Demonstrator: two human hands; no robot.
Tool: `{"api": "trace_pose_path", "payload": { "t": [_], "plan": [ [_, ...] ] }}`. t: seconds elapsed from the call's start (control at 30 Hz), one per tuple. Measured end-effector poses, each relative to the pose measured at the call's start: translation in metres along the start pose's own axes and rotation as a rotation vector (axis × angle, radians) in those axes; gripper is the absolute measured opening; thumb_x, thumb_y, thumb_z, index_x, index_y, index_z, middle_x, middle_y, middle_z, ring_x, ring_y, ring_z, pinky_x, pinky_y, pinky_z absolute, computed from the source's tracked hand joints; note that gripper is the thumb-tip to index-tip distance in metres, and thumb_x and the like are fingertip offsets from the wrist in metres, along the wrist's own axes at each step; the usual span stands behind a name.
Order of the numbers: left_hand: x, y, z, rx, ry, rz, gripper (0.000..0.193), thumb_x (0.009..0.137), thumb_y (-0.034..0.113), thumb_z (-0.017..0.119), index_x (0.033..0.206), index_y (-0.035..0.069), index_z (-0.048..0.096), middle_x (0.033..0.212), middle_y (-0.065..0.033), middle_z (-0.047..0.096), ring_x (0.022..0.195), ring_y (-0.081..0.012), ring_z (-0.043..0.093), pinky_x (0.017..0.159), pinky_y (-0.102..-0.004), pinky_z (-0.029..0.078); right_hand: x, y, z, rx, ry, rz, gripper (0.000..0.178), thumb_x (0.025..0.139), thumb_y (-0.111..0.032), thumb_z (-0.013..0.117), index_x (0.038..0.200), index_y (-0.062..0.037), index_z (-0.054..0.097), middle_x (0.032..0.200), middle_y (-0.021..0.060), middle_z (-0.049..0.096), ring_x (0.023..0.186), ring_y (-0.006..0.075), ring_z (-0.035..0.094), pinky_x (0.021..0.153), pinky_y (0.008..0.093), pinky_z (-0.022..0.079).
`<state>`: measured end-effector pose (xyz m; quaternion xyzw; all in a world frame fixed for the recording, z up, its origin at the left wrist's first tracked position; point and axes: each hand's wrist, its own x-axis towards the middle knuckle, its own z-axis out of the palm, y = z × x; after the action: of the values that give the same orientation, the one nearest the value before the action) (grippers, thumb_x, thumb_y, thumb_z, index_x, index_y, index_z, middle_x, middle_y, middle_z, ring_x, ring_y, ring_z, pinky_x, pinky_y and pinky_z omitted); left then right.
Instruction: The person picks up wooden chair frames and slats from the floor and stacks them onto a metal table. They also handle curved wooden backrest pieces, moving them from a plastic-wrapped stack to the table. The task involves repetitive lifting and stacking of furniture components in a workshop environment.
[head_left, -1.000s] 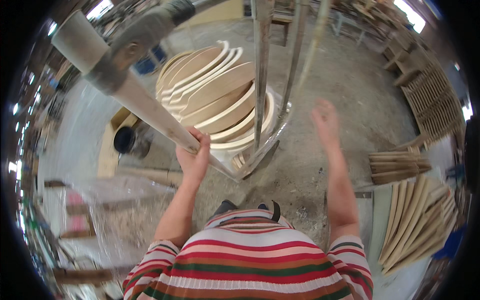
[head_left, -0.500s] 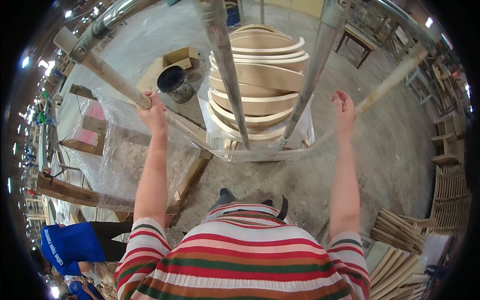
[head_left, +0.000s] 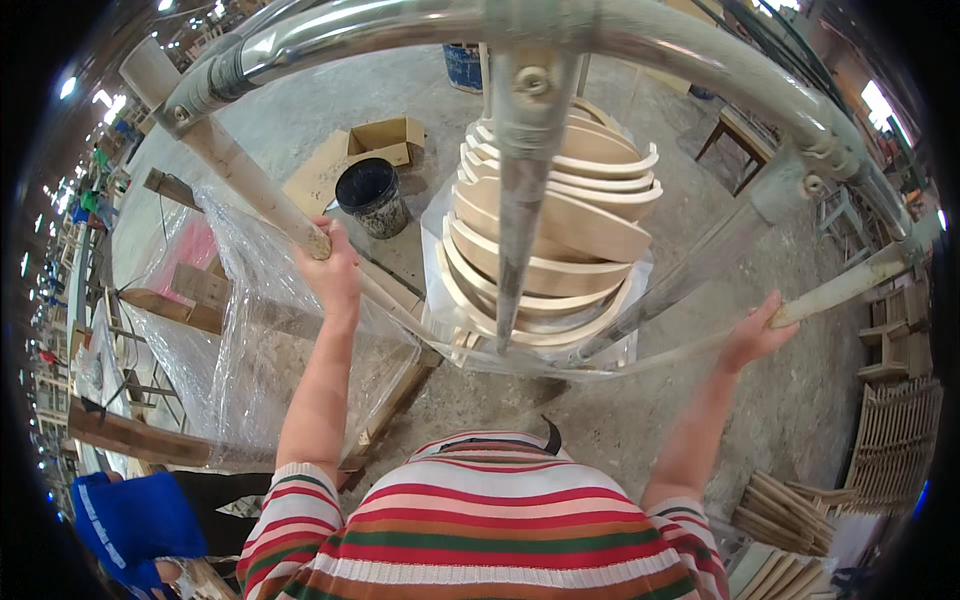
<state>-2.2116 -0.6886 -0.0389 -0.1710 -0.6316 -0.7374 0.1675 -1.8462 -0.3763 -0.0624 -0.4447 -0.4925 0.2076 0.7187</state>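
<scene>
My left hand [head_left: 333, 272] is wrapped round a pale pipe [head_left: 250, 185] on the left side of a metal tube frame [head_left: 380, 38]. On the right, my right hand [head_left: 752, 338] is closed round the end of a matching pale pipe [head_left: 850, 285]. Both arms reach forward and apart. Between them, beyond the frame's middle upright [head_left: 520, 200], a stack of curved wooden pieces [head_left: 590, 235] rests on a base draped with clear plastic. The upright hides part of the stack.
Left of the stack are a dark bucket [head_left: 372, 200] and an open cardboard box [head_left: 385, 142]. Plastic film [head_left: 250, 300] covers a wooden pallet at the left. A person in a blue shirt [head_left: 140, 525] is at lower left. Wooden slats [head_left: 785, 510] and a brown table [head_left: 738, 145] are on the right.
My right hand has moved outward to the right and closed on the right pipe. The left hand keeps its grip. The tube frame's top bar now shows nearer and larger across the view.
</scene>
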Motion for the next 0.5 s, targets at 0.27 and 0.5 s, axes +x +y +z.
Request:
{"api": "trace_pose_path", "payload": {
  "t": [0.27, 0.5],
  "plan": [
    [0.033, -0.031, 0.020, -0.034, -0.075, 0.047, 0.013, 0.083, 0.009, 0.058, 0.087, 0.003, 0.047, 0.059, -0.0011, 0.048, 0.043, -0.0069, 0.043, 0.038, -0.0225, 0.034, 0.026, 0.029, 0.026, 0.233, -0.440, 0.217, 0.024, 0.083, -0.011, 0.057, 0.064, -0.0085, 0.043, 0.053, 0.0000, 0.041, 0.049, 0.0090, 0.042, 0.049, 0.0253, 0.037],
    [0.100, -0.055, 0.042, 0.094, 0.009, 0.089, 0.018, 0.080, 0.013, 0.059, 0.084, 0.002, 0.046, 0.055, -0.0013, 0.047, 0.041, -0.0088, 0.045, 0.038, -0.0235, 0.035, 0.008, 0.025, 0.077, 0.335, -0.517, 0.294, 0.022, 0.082, -0.008, 0.057, 0.065, -0.0089, 0.043, 0.055, 0.0003, 0.042, 0.048, 0.0096, 0.042, 0.047, 0.0249, 0.037]
  ]
}}
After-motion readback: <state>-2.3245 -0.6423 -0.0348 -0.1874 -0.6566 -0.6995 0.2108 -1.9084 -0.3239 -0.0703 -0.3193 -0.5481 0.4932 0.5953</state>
